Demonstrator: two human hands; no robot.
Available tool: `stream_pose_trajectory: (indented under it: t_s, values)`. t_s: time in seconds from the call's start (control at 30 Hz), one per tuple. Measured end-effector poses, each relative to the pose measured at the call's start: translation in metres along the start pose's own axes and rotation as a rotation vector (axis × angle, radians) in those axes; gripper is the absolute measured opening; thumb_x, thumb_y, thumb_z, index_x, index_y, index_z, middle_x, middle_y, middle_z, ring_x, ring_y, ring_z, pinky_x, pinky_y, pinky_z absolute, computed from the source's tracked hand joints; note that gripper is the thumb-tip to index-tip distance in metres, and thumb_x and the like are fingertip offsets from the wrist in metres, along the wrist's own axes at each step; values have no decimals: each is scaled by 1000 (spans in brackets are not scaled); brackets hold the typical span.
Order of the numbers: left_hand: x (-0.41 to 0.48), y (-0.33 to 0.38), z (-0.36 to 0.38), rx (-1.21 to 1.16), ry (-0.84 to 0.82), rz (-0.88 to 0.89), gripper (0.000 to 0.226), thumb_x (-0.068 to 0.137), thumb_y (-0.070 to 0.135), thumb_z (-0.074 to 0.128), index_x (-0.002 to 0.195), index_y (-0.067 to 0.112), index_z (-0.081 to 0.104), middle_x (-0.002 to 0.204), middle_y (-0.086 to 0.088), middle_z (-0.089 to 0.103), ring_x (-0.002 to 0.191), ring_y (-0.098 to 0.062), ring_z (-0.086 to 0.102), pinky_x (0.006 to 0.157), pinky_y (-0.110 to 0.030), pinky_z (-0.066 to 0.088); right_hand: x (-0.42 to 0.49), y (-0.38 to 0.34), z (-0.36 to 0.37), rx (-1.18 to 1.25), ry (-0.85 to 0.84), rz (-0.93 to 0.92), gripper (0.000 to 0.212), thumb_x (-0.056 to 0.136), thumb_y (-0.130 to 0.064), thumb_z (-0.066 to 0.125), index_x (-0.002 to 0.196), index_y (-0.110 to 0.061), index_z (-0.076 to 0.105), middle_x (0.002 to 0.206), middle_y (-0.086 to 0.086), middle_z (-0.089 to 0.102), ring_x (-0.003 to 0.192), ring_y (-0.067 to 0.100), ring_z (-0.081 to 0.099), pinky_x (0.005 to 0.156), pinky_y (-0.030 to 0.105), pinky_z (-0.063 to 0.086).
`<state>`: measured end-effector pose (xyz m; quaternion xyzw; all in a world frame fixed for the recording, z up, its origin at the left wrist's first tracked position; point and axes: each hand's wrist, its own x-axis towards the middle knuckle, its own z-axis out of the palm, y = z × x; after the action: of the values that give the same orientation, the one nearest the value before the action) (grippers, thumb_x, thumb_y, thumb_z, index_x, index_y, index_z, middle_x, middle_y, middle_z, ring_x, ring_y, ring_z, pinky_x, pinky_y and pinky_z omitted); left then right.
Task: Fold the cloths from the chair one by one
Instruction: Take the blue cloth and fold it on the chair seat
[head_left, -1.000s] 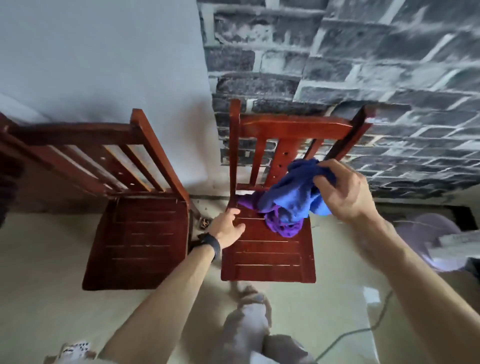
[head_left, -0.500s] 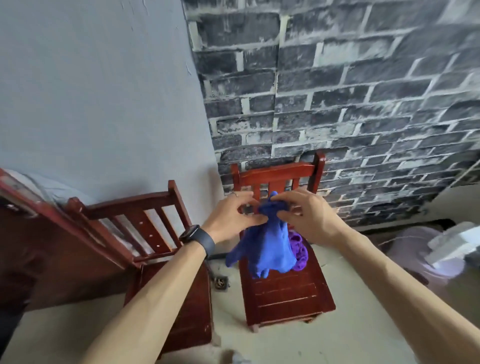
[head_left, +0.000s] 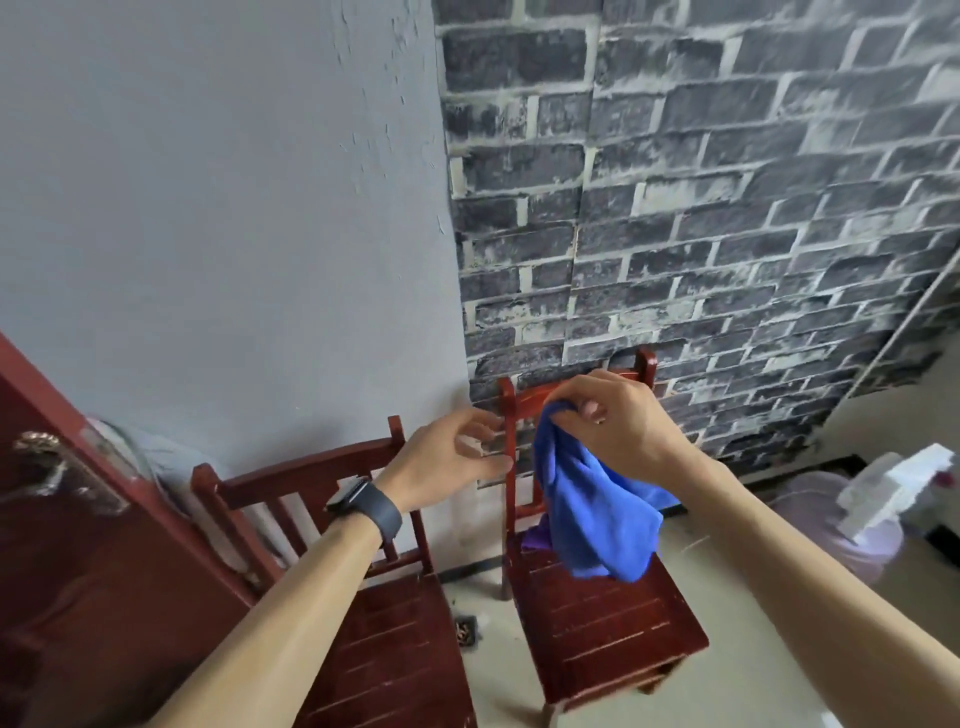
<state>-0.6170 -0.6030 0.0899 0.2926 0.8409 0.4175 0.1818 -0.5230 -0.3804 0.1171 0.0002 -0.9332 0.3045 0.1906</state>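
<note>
Plainly, the risk lay in the single grip: the blue cloth (head_left: 592, 509) hung bunched from one pinched spot, so it could slip and drop onto the chair (head_left: 597, 629), or the left hand (head_left: 447, 457) could catch a middle fold instead of a corner and leave the fold crooked. The right hand (head_left: 623, 421) had thumb and fingertips closed on the cloth's top, holding it in the air above the seat. The left hand hovered just beside it, fingers half curled, touching nothing. A purple cloth (head_left: 535, 540) lay on the seat behind, mostly hidden.
</note>
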Motion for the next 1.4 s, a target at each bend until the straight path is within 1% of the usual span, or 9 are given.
stream_pose_trajectory:
  t_s: [0.23,0.4,0.73,0.83,0.93,1.0,1.13,1.27,1.4]
  values:
    - [4,23,-24,127,71,227,4,86,32,71,90,31,71,77,19,68,75,9,60,65,-18,42,0,-47,22,65,141,34,19,81,-14,72,93,-29,73,89,-15,69,81,1,64,69,6,45]
    - [5,32,-54,78,134,299,13,85,26,72,98,28,76,89,13,75,82,2,66,74,-12,49,-11,-43,53,-103,150,169,15,73,-14,69,76,-27,62,78,-10,53,73,17,53,68,32,45]
    - [-6,29,-158,-42,465,193,12,89,23,68,89,33,74,85,17,73,80,0,65,80,-28,52,-17,-21,102,139,-8,321,22,68,-21,50,87,-29,59,74,-8,68,71,14,62,67,27,46]
    - [-18,8,-167,75,539,42,20,88,16,65,98,33,67,102,14,68,100,-9,64,85,-27,48,2,-22,84,162,71,261,29,79,-18,56,82,-47,52,72,-18,67,67,2,60,57,11,40]
    - [-23,14,-130,188,276,112,73,72,16,74,138,31,45,132,15,41,126,-3,39,103,-12,29,32,-43,57,109,120,95,31,89,-15,60,88,-46,55,79,-37,63,72,-7,60,62,5,39]
    - [-14,35,-92,261,109,234,79,69,27,77,139,36,44,125,22,50,118,6,45,92,4,28,52,-67,38,94,121,-47,26,89,-17,63,98,-41,58,87,-36,66,79,-8,62,69,5,42]
    - [13,67,-67,283,264,257,18,82,30,70,96,42,69,69,21,63,68,5,58,62,-6,42,63,-84,11,-20,119,-193,31,88,-31,67,115,-36,52,95,-15,74,80,5,60,72,22,49]
    - [29,77,-62,277,216,341,12,87,32,67,94,36,76,64,27,63,67,11,58,58,-7,40,29,-46,9,121,264,-28,34,79,-43,73,109,-32,62,95,-17,69,85,-1,60,76,13,45]
    - [44,92,-56,66,193,333,10,86,31,67,79,34,74,65,18,66,62,2,57,61,-16,45,-10,7,22,31,158,241,20,79,-33,77,74,-26,59,69,-13,59,66,7,53,65,30,41]
